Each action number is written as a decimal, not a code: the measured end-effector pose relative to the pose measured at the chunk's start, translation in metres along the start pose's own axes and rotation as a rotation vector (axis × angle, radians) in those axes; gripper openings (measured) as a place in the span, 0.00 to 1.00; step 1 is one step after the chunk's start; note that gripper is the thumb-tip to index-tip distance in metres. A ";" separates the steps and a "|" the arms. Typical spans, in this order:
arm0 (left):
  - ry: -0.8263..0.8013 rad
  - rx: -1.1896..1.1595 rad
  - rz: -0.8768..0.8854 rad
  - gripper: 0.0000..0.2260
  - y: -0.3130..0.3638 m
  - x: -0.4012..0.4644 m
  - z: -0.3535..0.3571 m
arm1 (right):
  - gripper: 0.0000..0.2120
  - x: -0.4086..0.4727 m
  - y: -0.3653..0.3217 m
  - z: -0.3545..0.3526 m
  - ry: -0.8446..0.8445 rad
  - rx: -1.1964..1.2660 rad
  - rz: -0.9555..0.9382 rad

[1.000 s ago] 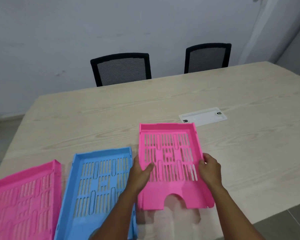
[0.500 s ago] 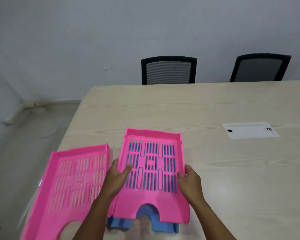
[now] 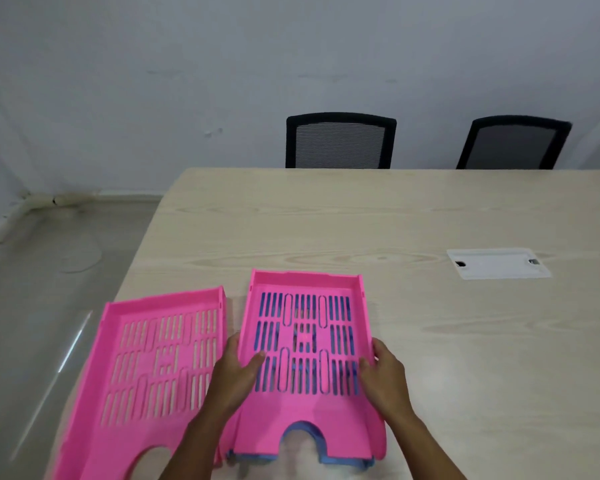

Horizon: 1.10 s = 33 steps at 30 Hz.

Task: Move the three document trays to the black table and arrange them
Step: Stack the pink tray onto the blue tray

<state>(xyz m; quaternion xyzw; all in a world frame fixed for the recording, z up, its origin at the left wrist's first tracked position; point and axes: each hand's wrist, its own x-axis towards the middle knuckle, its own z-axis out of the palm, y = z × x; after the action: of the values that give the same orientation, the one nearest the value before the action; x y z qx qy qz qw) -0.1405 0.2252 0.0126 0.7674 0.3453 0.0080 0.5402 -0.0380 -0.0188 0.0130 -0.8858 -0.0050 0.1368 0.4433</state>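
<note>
A pink slotted tray (image 3: 303, 420) lies nested on top of a blue tray (image 3: 326, 457), whose blue shows through the slots and along the front edge. My left hand (image 3: 236, 374) grips the pink tray's left wall, thumb inside. On the right wall my right hand (image 3: 383, 374) holds it the same way. A second pink tray (image 3: 146, 368) lies flat just to the left, at the corner of the light wooden table (image 3: 430, 341). No black table is in view.
A white cable cover plate (image 3: 497, 263) is set into the tabletop at the right. Two black mesh chairs (image 3: 340, 140) (image 3: 513, 142) stand behind the far edge, against the wall. The floor lies left of the table.
The pink tray in my hands has moved left from the bare tabletop onto the blue tray and settled lower into it. My view has swung left.
</note>
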 end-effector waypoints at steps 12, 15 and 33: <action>0.048 -0.070 -0.001 0.19 -0.012 0.001 0.004 | 0.18 -0.006 0.001 -0.002 0.010 0.045 0.022; 0.078 -0.029 -0.027 0.19 -0.012 0.004 0.003 | 0.18 -0.010 0.000 -0.001 0.020 0.040 0.006; 0.158 -0.113 0.109 0.20 -0.021 0.007 -0.043 | 0.23 -0.012 -0.048 0.028 0.209 -0.013 -0.195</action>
<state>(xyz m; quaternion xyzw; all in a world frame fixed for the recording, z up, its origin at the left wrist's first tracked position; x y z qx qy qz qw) -0.1630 0.2680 0.0102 0.7504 0.3434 0.1172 0.5524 -0.0513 0.0305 0.0383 -0.8935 -0.0455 0.0002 0.4468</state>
